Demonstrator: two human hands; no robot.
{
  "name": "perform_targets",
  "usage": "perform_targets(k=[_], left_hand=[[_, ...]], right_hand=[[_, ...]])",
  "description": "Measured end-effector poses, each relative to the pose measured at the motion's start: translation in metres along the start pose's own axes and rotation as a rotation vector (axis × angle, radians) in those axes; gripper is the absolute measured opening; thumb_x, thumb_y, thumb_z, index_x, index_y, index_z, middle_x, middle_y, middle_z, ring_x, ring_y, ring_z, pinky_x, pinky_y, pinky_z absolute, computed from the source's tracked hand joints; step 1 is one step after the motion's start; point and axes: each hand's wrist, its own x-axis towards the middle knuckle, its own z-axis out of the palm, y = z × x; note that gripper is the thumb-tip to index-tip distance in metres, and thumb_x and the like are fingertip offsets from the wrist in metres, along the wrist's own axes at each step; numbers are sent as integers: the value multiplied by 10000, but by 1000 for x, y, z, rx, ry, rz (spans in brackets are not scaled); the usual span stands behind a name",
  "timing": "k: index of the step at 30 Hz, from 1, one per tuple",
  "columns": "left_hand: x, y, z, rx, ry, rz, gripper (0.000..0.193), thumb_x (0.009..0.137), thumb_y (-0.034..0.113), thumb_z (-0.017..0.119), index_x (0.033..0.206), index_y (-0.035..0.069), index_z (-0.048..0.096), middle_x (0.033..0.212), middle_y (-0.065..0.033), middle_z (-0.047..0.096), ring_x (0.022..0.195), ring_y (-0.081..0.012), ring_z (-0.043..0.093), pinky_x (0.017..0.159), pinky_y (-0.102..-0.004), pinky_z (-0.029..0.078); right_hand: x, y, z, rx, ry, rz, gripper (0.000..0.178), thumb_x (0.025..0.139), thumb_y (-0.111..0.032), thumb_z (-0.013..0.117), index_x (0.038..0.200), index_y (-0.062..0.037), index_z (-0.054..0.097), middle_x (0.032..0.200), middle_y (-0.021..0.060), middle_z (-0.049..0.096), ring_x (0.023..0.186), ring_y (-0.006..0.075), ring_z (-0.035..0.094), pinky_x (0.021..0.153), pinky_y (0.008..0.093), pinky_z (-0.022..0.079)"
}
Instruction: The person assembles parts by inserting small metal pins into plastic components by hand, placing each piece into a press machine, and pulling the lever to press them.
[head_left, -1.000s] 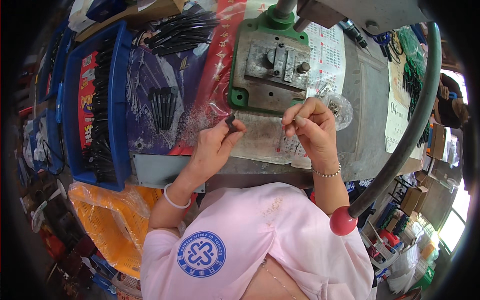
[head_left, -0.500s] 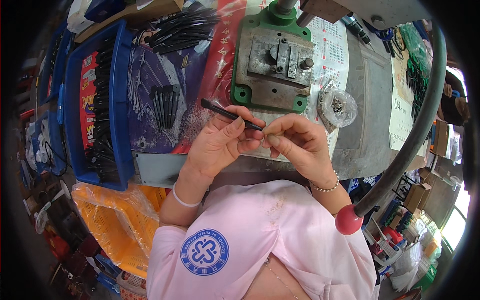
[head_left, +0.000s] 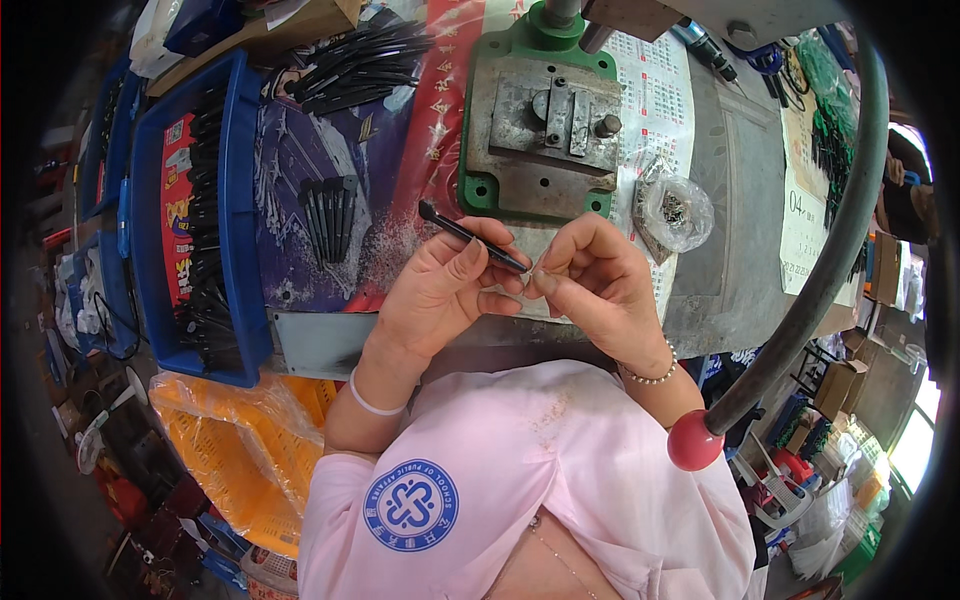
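My left hand [head_left: 440, 295] grips a slim black stick [head_left: 462, 233], thicker and blunt at its upper left end, between thumb and fingers. Its other end points right, toward the fingertips of my right hand [head_left: 605, 290]. That hand is closed in a pinch right at the stick's tip; whatever lies between its fingertips is too small to make out. Both hands are held over the bench's near edge, in front of a green press base [head_left: 468, 180] with a metal fixture [head_left: 562, 118] bolted on top.
A short row of black sticks [head_left: 328, 218] and a larger heap [head_left: 365, 65] lie left. A blue tray [head_left: 258, 300] holds many more. Right of the press sits a plastic bag of small metal parts [head_left: 675, 212]. A long lever with a red knob [head_left: 695, 440] curves down at right.
The black stick has tilted a little steeper, and its tip has dipped slightly. Both hands keep nearly the same place and hold; the whole view has shifted slightly.
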Motion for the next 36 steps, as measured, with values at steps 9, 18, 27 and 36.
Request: perform_targets(k=[9, 18, 27, 36], left_hand=[[1, 3, 5, 104, 43, 12, 252, 990, 199, 533, 1169, 24, 559, 1053, -143, 666, 914, -211, 684, 764, -370, 612], [0, 3, 21, 692, 155, 212, 223, 977, 158, 573, 1112, -17, 602, 998, -93, 668, 881, -155, 672, 776, -303, 584], [29, 11, 26, 334, 50, 55, 240, 1005, 245, 513, 1114, 44, 589, 1045, -134, 669, 833, -175, 677, 738, -305, 592], [104, 68, 21, 916, 54, 370, 200, 1002, 221, 529, 1104, 62, 596, 999, -106, 684, 823, -138, 670, 729, -273, 581]], right_hand=[[2, 4, -2, -55, -8, -32, 128, 867, 20, 612, 940, -6, 509, 845, 9, 565, 786, 65, 576, 702, 227, 475], [2, 7, -12, -28, -70, -22, 120, 892, -1, 597, 973, -4, 508, 868, 25, 586, 788, 74, 574, 678, 229, 482], [-2, 1, -21, 123, 20, -89, 219, 933, -81, 598, 1105, 8, 497, 907, 65, 628, 788, 110, 618, 655, 243, 503], [-21, 16, -37, -36, 117, -10, 222, 952, -110, 585, 1130, 7, 518, 944, 67, 617, 831, 105, 602, 693, 237, 498]])
